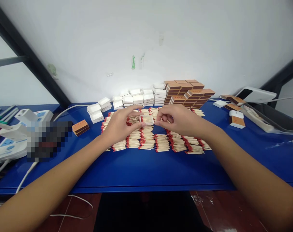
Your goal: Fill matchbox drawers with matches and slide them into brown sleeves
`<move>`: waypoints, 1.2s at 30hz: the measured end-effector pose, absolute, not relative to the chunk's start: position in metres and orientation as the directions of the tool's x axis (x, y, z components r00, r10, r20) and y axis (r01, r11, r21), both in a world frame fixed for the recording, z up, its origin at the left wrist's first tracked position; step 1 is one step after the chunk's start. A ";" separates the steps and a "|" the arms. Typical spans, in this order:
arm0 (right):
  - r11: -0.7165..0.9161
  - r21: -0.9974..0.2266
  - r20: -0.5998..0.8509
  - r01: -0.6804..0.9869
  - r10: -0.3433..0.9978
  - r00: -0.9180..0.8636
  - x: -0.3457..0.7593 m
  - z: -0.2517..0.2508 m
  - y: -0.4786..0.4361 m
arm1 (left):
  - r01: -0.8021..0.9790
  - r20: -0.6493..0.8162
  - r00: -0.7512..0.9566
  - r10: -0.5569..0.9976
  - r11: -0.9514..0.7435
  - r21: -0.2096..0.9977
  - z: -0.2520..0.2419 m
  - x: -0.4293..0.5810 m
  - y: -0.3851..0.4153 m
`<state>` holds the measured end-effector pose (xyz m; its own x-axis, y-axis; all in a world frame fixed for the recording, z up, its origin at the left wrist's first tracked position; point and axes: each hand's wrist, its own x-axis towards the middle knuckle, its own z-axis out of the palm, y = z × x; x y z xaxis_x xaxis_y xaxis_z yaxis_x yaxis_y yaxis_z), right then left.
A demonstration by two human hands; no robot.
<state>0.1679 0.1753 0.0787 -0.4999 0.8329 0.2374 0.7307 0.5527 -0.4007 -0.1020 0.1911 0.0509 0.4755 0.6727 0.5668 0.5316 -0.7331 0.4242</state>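
A small white matchbox tray point(148, 120) with red-tipped matches in it is held between the thumb and fingers of my left hand point(121, 124). Close by the tray's right end, my right hand point(176, 119) has its fingers curled in a pinch. What that pinch holds, if anything, is too small to tell. Under and around both hands lie rows of loose matches point(162, 142) with red heads, bunched in piles on the blue table point(141, 170). Part of the rows is hidden behind my hands.
White empty trays point(148, 96) are stacked along the wall, beside a pile of brown matchbox sleeves point(190, 93). Left are an orange matchbox sleeve point(80, 127), a blurred dark object point(48, 141) and power strips point(11, 146). A white device point(256, 94) and more boxes lie right.
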 end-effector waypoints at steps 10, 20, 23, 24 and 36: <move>0.501 -0.399 -0.025 0.768 0.831 -0.555 0.176 0.074 0.183 | 0.554 0.579 0.466 0.669 -0.731 0.398 0.052 -0.103 0.193; 0.482 -0.412 -0.079 0.773 0.826 -0.558 0.175 0.076 0.181 | 0.544 0.594 0.482 0.644 -0.751 0.373 0.049 -0.104 0.195; 0.480 -0.422 -0.096 0.769 0.820 -0.564 0.175 0.077 0.181 | 0.558 0.589 0.484 0.647 -0.747 0.362 0.050 -0.104 0.195; 0.476 -0.420 -0.105 0.772 0.820 -0.562 0.175 0.078 0.181 | 0.561 0.588 0.485 0.647 -0.746 0.359 0.050 -0.104 0.194; 0.439 -0.380 -0.121 0.814 0.849 -0.514 0.171 0.078 0.177 | 0.564 0.591 0.492 0.639 -0.751 0.343 0.050 -0.105 0.195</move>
<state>0.1710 0.1771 0.0777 -0.5143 0.8490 -0.1207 0.8141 0.4391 -0.3802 -0.1045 0.1955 0.0497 0.4919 0.6393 0.5911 0.5644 -0.7510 0.3425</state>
